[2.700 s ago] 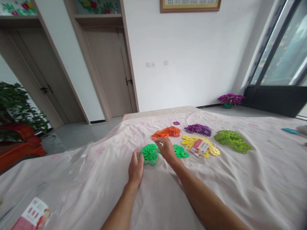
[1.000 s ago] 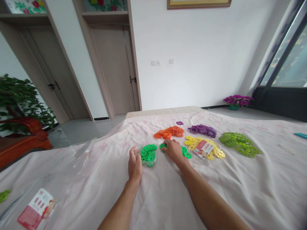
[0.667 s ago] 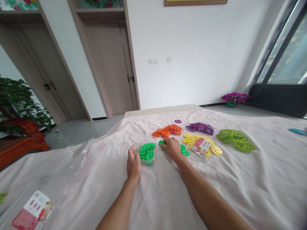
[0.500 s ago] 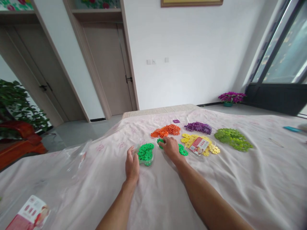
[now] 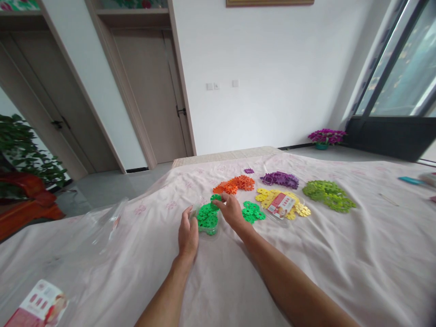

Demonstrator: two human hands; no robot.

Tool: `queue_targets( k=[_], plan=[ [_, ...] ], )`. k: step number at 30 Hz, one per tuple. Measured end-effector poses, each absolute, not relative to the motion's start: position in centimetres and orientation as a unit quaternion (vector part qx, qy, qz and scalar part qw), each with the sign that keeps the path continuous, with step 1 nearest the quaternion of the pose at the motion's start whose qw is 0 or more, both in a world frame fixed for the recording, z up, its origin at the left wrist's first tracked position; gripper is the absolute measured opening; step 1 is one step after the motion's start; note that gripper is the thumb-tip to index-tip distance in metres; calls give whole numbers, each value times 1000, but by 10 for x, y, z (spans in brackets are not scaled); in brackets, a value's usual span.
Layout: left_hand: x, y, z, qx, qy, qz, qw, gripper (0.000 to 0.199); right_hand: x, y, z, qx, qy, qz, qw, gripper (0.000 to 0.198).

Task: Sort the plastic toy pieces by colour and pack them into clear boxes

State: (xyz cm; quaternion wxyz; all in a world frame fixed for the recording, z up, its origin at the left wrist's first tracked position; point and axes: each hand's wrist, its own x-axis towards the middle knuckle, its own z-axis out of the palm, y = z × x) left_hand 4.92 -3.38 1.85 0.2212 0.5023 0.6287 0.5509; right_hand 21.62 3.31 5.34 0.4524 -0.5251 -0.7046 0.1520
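My left hand (image 5: 188, 234) grips the left side of a clear plastic box (image 5: 210, 233). Inside the box lies a heap of green snowflake discs (image 5: 207, 216). Over the box's far right corner, my right hand (image 5: 232, 211) pinches a green snowflake disc (image 5: 215, 198) between thumb and fingers. A loose pile of green discs (image 5: 252, 212) rests on the cloth just right of that hand.
Orange discs (image 5: 235, 184), purple discs (image 5: 279, 180) and lime-green discs (image 5: 329, 195) lie in piles on the pale cloth (image 5: 225, 281). A labelled clear lid (image 5: 281, 205) covers part of the yellow discs (image 5: 264, 196). Clear plastic packaging (image 5: 42, 302) spreads at left.
My right hand has moved left with the green disc, from beside the box to above its far corner. More of the loose green pile shows. My left hand stays on the box.
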Motion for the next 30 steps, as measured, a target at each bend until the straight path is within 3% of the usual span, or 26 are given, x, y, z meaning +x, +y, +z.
queue_targets(
  k=[7, 12, 16, 21, 30],
  plan=[
    [48, -32, 15, 508, 625, 552, 217, 43, 218, 31, 51, -490, -771, 88, 398, 12],
    [49, -33, 15, 514, 628, 546, 209, 43, 220, 35, 46, -515, -731, 95, 438, 26],
    [49, -34, 16, 518, 630, 538, 215, 44, 234, 45, 48, -558, -701, 102, 432, 25],
    [48, -33, 15, 519, 632, 534, 215, 43, 283, 56, 65, -640, -682, 149, 321, 27],
    [50, -35, 16, 519, 627, 535, 226, 42, 341, 44, 89, -679, -713, 108, 138, 18]
  ],
)
